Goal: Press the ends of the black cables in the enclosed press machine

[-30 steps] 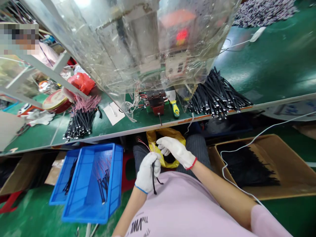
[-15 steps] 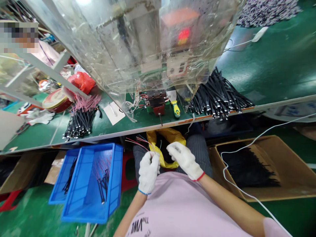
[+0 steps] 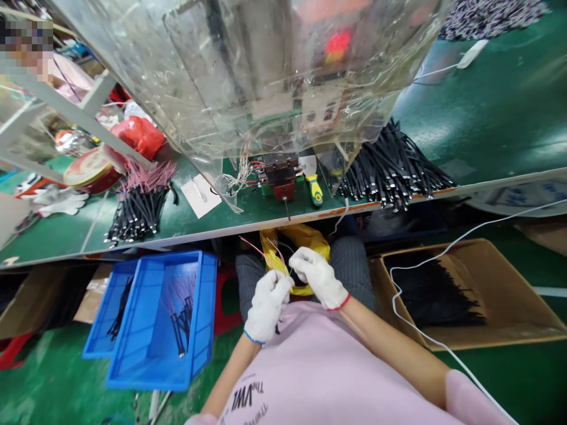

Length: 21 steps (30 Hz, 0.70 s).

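My gloved left hand [image 3: 267, 307], with a blue cuff, is closed around a cable whose black body is mostly hidden in the glove. Thin pink and red wires [image 3: 261, 251] fan out from its end, above my fingers. My gloved right hand [image 3: 318, 277], with a red cuff, meets my left at the fingertips and pinches at the thin wires. Both hands are held over my lap, in front of a yellow bag [image 3: 310, 238].
A green workbench [image 3: 190, 227] carries bundles of black cables [image 3: 393, 171] and a small press [image 3: 281, 177] behind a clear plastic sheet [image 3: 221, 77]. A blue plastic crate [image 3: 204, 313] stands to my left, and a cardboard box [image 3: 509, 295] of black cables to my right.
My right hand has moved in against my left. The black cable no longer hangs below my left hand, and the thin wires now lie between my fingertips.
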Motion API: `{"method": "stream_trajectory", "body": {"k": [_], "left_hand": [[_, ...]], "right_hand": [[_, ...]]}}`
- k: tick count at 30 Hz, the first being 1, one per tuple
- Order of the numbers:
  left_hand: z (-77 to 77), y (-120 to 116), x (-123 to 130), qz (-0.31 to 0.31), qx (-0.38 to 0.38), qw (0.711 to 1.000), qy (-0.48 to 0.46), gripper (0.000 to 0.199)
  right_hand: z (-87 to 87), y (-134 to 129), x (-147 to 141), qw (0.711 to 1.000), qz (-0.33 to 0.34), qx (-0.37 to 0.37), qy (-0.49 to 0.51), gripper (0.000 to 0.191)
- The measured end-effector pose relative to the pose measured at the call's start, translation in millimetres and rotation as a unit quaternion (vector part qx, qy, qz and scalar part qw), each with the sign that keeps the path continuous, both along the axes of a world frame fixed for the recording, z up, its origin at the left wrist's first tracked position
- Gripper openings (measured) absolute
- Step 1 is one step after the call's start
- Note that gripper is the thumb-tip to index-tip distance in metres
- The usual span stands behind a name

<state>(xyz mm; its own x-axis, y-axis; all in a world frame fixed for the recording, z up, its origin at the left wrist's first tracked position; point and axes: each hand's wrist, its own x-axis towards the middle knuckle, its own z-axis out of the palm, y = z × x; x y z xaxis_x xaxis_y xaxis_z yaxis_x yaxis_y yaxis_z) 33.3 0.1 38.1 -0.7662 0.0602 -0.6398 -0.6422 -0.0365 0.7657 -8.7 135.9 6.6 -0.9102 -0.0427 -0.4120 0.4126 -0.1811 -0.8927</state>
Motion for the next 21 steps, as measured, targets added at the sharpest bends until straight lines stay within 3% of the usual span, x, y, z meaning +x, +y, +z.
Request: {"method": "stream_trajectory", "body": {"k": [4,9,11,17,19,21], "left_hand": [[1.9,-3.3,7.3,-0.029,-0.043,0.999,0.009,0.018],[4.1,-3.3,10.7,-0.049,-0.244,0.964,0.097,0.012],[2.4,-1.8,9.8,-0.054,-0.282,0.951,0.113,0.012],[-2.5,-1.5,9.5,-0.024,-0.276,0.947,0.164,0.011],[-1.4,-3.5,9.2,-0.020,-0.225,0.966,0.124,0.012],[-0.3,-5.7,7.7,-0.012,-0.119,0.990,0.069,0.017]], "right_hand": [[-0.2,12.9,-19.3,0.998,-0.064,0.003,0.008,0.021],[-3.1,17.4,-23.4,0.999,-0.050,0.003,0.013,0.022],[-4.5,17.2,-22.0,0.999,-0.049,-0.024,0.001,0.024],[-6.0,19.7,-19.8,0.994,-0.050,-0.091,-0.017,0.029],[-3.8,19.9,-19.1,0.994,-0.050,-0.099,-0.024,0.029],[-0.3,19.4,-18.4,0.993,-0.052,-0.102,-0.031,0.029]]}}
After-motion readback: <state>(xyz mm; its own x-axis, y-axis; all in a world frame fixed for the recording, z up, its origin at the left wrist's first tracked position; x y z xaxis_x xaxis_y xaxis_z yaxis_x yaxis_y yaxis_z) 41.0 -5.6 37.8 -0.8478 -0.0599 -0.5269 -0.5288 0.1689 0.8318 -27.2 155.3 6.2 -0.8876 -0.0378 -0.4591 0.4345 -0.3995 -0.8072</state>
